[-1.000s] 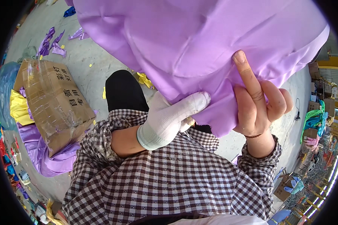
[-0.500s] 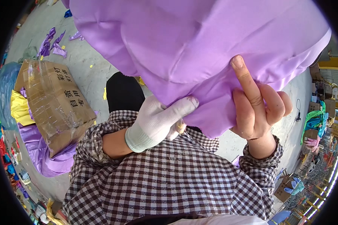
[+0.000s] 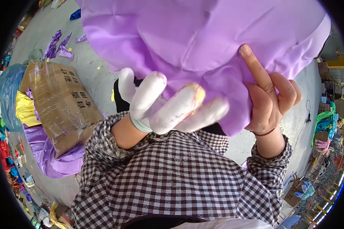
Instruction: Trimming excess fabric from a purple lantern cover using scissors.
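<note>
Purple satin cloth looks mid-handling, remainder unclear: bare R hand grips its edge, gloved L hand open w/ nothing held, alongside it.

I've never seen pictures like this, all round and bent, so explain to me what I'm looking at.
No machine here: these are a person's two hands, filmed by a fisheye camera worn on the head and looking down, so straight edges bend. The bare right hand grips the edge of a light purple cloth, index finger stretched against it. The left hand, gloved in white, is open near the cloth's lower edge; whether it touches is hard to tell. On the floor at left are a cardboard box and purple scraps.
</note>
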A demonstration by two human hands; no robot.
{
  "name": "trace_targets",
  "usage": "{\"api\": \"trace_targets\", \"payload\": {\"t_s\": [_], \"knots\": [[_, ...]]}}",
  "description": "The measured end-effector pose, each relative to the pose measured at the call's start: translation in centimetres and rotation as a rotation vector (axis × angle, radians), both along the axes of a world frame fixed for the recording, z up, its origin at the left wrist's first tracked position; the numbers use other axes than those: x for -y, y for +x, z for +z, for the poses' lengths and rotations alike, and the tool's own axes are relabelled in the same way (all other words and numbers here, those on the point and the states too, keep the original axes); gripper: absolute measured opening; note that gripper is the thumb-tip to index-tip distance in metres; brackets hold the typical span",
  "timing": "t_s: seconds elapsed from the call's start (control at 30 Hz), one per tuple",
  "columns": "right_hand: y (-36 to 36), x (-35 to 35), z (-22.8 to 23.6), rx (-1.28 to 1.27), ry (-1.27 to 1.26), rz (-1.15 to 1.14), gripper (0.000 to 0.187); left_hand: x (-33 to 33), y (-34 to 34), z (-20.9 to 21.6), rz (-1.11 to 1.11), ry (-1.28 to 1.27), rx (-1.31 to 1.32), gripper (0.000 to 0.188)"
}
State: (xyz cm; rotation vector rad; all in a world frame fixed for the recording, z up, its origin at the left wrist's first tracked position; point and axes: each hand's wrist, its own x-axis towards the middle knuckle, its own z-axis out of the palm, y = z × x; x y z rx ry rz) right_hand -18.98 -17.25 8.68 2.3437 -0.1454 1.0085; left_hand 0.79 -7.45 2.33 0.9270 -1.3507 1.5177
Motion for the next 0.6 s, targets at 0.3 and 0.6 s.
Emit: {"api": "trace_targets", "payload": {"t_s": [0.3,0.6], "knots": [[-0.2,0.4,-0.5,-0.023,-0.024,0.013,0.024,-2.5,-1.0,1.0,-0.217,0.469,-0.059,0.009],[0.0,0.7,-1.1,-0.021,-0.013,0.005,0.023,-1.6,-1.3,0.6,-0.141,0.531,0.013,0.008]]}}
